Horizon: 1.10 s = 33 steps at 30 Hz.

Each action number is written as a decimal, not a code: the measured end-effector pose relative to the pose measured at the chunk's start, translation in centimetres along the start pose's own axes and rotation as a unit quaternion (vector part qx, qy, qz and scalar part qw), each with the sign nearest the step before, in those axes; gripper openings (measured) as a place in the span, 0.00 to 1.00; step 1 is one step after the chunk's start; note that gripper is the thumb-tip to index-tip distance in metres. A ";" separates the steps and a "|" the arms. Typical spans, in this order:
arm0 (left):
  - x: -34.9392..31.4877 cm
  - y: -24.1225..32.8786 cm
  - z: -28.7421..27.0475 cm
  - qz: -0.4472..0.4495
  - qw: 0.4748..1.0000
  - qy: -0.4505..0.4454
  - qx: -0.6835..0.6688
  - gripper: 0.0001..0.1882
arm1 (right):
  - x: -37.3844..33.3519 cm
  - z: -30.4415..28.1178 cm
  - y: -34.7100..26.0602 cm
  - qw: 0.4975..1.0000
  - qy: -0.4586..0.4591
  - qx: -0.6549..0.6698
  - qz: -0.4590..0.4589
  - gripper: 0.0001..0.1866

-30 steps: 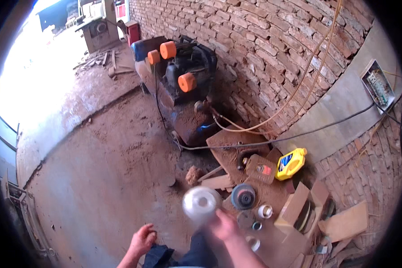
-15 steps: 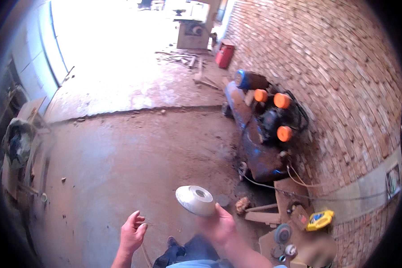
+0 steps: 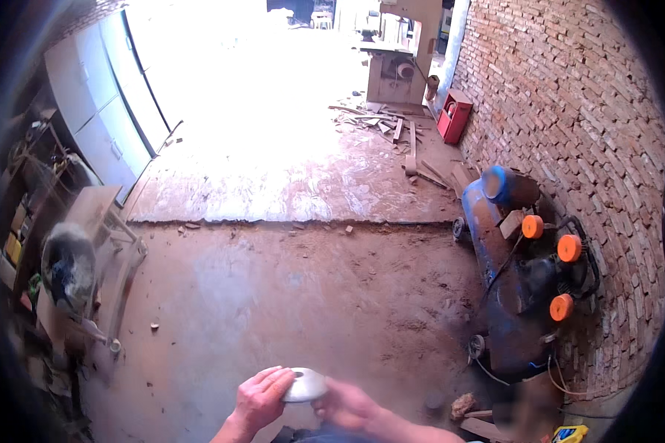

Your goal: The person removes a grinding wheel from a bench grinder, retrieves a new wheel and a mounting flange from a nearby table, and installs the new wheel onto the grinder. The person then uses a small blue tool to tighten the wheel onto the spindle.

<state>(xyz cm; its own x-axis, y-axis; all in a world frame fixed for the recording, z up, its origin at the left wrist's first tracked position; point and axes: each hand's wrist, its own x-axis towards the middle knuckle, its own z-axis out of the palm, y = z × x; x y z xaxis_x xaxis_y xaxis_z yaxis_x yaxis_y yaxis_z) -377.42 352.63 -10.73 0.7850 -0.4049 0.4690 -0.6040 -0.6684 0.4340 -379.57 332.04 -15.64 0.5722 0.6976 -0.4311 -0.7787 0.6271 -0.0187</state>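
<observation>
Head view: right hand, grip unclear.

Place: woodworking workshop | Machinery: bandsaw, dusty air compressor with orange intake filters | Stock: wood offcuts scattered near bandsaw base | Structure: bare brick wall, stained floor coated in brown dust | Storage: cluttered shelving at left, red cabinet by wall

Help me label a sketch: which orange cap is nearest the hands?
The lowest orange cap; the upper-left cap and upper-right cap sit higher in view, farther away.
</observation>
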 end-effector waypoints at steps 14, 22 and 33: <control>21.6 -31.1 0.3 -0.553 0.555 0.271 -0.559 0.13 | 24.1 2.1 -34.0 0.804 0.334 -0.450 -0.198 0.10; 41.4 -48.8 2.1 -0.553 0.545 0.237 -0.584 0.14 | 32.3 -0.7 -47.0 0.788 0.478 -0.371 -0.113 0.10; 69.4 -69.0 7.9 -0.491 0.610 0.157 -0.602 0.15 | 49.0 -8.6 -65.4 0.752 0.499 -0.410 -0.129 0.15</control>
<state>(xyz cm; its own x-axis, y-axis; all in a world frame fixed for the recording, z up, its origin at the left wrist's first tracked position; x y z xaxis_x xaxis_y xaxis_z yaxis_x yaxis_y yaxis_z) -280.18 365.71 -14.15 0.8993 0.0869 -0.4287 0.3241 0.5258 0.7865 -302.79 322.25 -43.31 0.5722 -0.2758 -0.7724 -0.8058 -0.0135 -0.5921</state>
